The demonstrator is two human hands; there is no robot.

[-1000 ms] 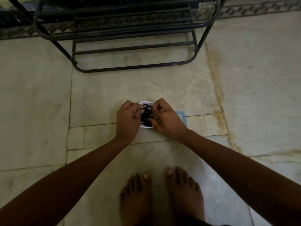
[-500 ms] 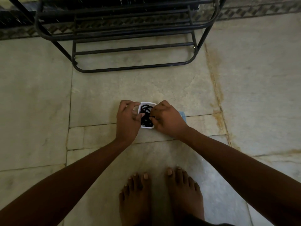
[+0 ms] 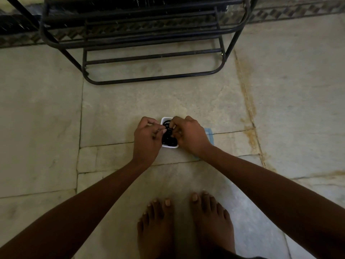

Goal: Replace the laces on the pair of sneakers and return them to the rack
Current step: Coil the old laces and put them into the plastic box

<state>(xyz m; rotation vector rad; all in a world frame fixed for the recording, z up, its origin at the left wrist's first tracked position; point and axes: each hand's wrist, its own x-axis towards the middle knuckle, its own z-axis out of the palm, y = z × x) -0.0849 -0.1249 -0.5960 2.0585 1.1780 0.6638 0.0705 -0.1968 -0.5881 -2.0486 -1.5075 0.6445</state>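
The laces (image 3: 169,136) lie as a black tangled bundle in a small white tub (image 3: 164,119) on the floor (image 3: 186,101), straight ahead of the person's bare feet (image 3: 184,227) and well short of the rack (image 3: 149,58). Both hands meet over the tub from opposite sides: the left hand (image 3: 147,139) comes in from the left with its fingers curled and its fingertips at the bundle's left edge, and the right hand (image 3: 188,136) comes in from the right, its fingers curled down onto the top of the bundle. Each grip looks like a pinch on the laces, though the fingertips are too dark and too close together to say exactly which strand each one holds. The bundle sits directly between the two grips, neither hand clearly nearer, so the coming move, by my reading, turns on drawing it up and out of the tub. As a coil it shows no clear long axis. A pale blue flat piece (image 3: 209,135), perhaps the tub's lid, lies just beside the tub under the right wrist. No sneakers are in view, so the relacing itself seems not yet begun.
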